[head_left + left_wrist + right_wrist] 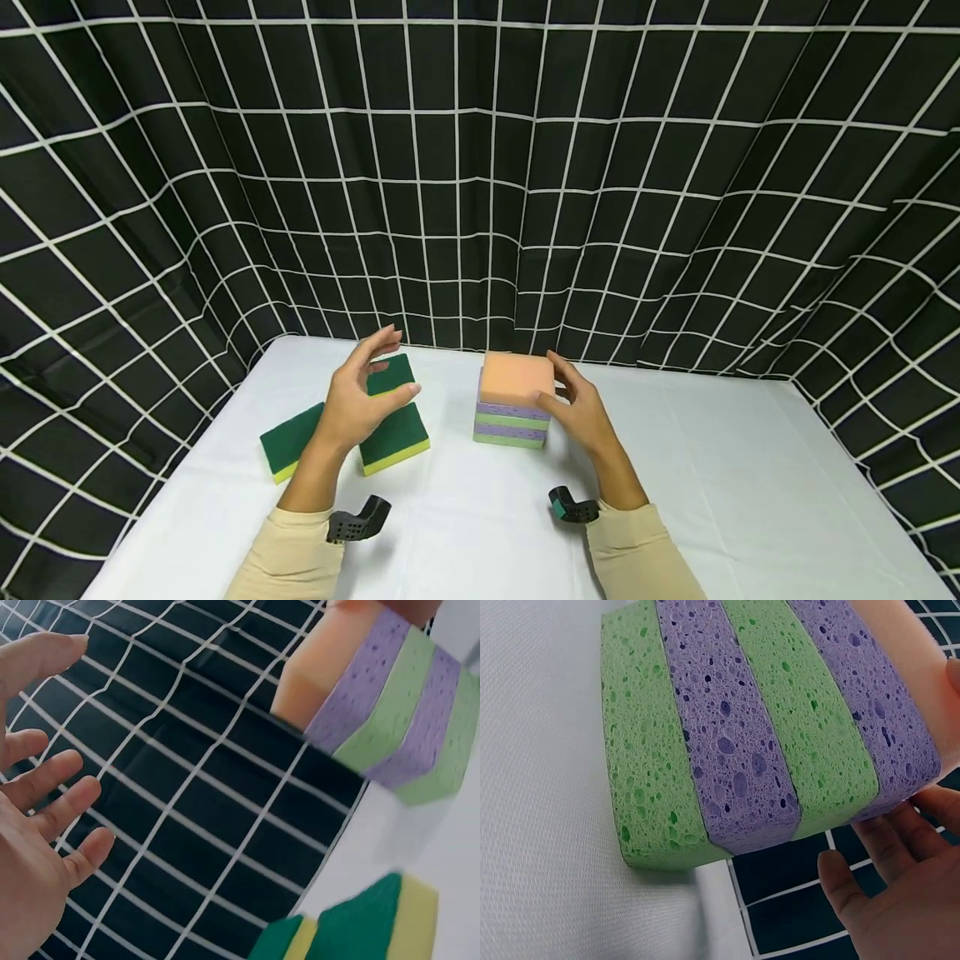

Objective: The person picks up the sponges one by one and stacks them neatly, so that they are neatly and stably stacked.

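Observation:
A stack of sponges stands on the white table, with green sponges (649, 750) and purple sponges (731, 742) alternating beneath an orange sponge (517, 377). My right hand (581, 412) holds the orange sponge at its right end, thumb at the near side and forefinger by the far corner. The orange sponge lies on the top purple one, roughly lined up with the stack. To the left, my left hand (357, 402) hovers with spread, bent fingers and holds nothing. Below and behind it are green-and-yellow scouring sponges (397, 437), partly hidden by the hand.
Another scouring sponge (288, 442) lies farther left, partly behind the left forearm. The white tablecloth (750, 483) extends to the right. A black curtain with a white grid (480, 167) hangs behind and along both sides of the table.

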A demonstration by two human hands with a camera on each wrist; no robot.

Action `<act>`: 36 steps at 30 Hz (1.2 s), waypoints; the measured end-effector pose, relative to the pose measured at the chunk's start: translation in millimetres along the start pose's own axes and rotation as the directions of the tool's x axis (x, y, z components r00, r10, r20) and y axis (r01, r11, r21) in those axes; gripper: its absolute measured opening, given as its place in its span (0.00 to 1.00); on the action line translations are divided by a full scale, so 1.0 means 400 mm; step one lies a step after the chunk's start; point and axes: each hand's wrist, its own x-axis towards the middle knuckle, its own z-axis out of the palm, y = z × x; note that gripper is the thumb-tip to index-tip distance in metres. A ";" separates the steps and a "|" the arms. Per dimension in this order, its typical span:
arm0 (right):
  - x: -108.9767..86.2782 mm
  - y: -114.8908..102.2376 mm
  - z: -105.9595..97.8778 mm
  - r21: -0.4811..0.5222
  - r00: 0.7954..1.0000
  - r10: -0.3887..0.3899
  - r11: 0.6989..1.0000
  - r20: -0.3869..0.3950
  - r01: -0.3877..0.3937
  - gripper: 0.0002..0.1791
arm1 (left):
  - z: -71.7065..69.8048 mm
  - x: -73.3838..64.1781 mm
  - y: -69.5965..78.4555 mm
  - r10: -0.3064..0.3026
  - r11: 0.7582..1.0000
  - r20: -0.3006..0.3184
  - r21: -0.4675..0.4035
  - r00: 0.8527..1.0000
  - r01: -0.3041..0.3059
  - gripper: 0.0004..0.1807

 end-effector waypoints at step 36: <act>-0.002 0.008 -0.004 0.033 1.000 -0.006 0.999 0.009 0.005 0.37 | -0.281 -0.232 -0.234 -0.367 0.802 -0.260 0.398 0.893 0.445 0.45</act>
